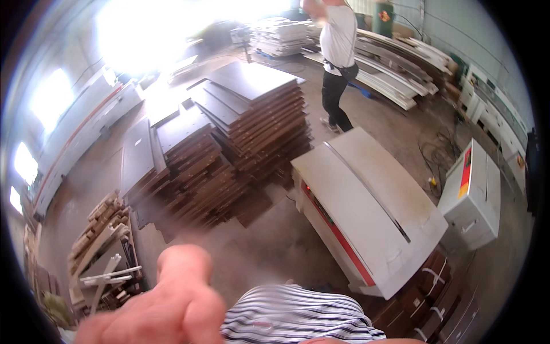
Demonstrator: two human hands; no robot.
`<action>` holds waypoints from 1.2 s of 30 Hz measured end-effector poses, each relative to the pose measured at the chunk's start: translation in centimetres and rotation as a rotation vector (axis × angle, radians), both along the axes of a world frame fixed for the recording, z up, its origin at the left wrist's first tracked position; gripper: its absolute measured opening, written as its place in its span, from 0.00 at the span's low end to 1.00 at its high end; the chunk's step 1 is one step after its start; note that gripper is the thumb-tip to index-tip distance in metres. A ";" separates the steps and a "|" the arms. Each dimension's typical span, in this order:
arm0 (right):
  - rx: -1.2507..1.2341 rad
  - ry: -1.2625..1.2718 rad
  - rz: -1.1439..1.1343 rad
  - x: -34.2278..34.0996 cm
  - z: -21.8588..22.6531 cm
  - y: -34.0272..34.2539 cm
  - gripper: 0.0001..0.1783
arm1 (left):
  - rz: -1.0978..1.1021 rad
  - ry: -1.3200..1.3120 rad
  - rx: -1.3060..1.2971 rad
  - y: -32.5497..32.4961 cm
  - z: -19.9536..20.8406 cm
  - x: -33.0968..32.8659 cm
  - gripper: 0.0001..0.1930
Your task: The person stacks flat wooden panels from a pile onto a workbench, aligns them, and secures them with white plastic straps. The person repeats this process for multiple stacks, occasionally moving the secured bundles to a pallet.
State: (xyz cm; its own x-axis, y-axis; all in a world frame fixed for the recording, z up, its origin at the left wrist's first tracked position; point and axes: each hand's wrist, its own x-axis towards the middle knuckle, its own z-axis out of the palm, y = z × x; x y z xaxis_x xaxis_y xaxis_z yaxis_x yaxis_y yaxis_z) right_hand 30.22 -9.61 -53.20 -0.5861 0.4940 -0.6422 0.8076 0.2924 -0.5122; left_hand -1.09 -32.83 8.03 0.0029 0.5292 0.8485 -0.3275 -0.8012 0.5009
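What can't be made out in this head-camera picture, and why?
- Left hand, head view: motion blur obscures its fingers and grip; the lower edge cuts it off.
- Right hand, head view: out of frame; only a strip of skin shows at the lower edge.
- Co-worker, head view: head cut off by the top edge.
- Far background, head view: washed out by window glare.
- Brown bundles, head view: partly behind the pale cabinet.
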 end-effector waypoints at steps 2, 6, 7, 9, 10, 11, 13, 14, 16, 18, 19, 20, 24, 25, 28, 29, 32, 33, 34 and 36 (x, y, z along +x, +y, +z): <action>0.031 0.029 0.062 -2.6 0.7 1.9 0.18 | 0.056 0.019 0.028 -3.0 0.1 -0.7 0.17; 0.078 0.132 0.169 -9.3 2.8 6.5 0.19 | 0.133 0.046 0.056 -6.6 -0.1 -1.6 0.10; 0.055 0.119 0.209 -12.4 6.4 6.3 0.19 | 0.146 0.067 0.051 -6.8 -0.1 -1.8 0.09; 0.055 0.109 0.329 -14.3 4.5 8.9 0.19 | 0.151 0.095 0.043 -6.5 -0.3 -2.2 0.06; 0.058 0.108 0.371 -15.0 3.6 10.4 0.19 | 0.127 0.124 0.040 -5.8 -0.5 -2.7 0.04; 0.055 0.118 0.427 -16.2 2.1 11.7 0.19 | 0.102 0.166 0.029 -5.0 -0.3 -2.7 0.04; 0.018 0.137 0.642 -21.6 -0.2 11.6 0.19 | 0.141 0.261 -0.007 -4.4 0.8 -0.8 0.05; 0.021 0.112 0.635 -22.2 -0.1 12.9 0.19 | 0.014 0.306 0.031 -1.9 0.9 -3.0 0.06; 0.000 0.081 0.662 -24.4 0.6 13.6 0.19 | -0.060 0.334 0.046 1.0 -0.4 -4.4 0.06; -0.016 0.065 0.749 -27.4 2.3 13.2 0.19 | -0.055 0.439 -0.013 2.0 -2.2 -5.5 0.08; -0.019 0.055 0.758 -28.1 3.1 13.6 0.19 | -0.087 0.481 -0.036 2.9 -3.4 -6.9 0.11; -0.021 0.051 0.772 -28.9 3.8 13.9 0.19 | -0.115 0.519 -0.066 3.6 -4.4 -8.0 0.15; -0.044 0.064 0.860 -32.0 6.5 13.8 0.19 | 0.345 0.142 -0.076 5.1 -6.9 -8.5 0.14; -0.050 0.067 0.869 -32.4 7.1 13.9 0.19 | 0.507 -0.046 -0.012 5.4 -8.0 -7.9 0.13; -0.080 0.084 0.895 -33.8 9.2 13.1 0.19 | 0.871 -0.441 0.050 6.2 -10.2 -7.3 0.12; -0.086 0.085 0.892 -34.1 10.0 13.0 0.19 | 0.940 -0.499 0.044 6.9 -10.9 -7.7 0.11; -0.108 0.096 0.881 -35.1 12.2 12.5 0.19 | 1.031 -0.494 0.022 8.6 -12.3 -9.4 0.09; -0.120 0.105 0.878 -35.4 12.7 12.2 0.19 | 1.046 -0.475 0.021 8.7 -12.3 -10.1 0.09; -0.130 0.114 0.883 -36.3 13.4 11.8 0.19 | 1.065 -0.454 0.027 8.8 -12.2 -11.0 0.08; -0.120 0.069 0.906 -38.7 14.2 10.2 0.19 | 1.094 -0.414 0.040 8.0 -11.8 -13.0 0.07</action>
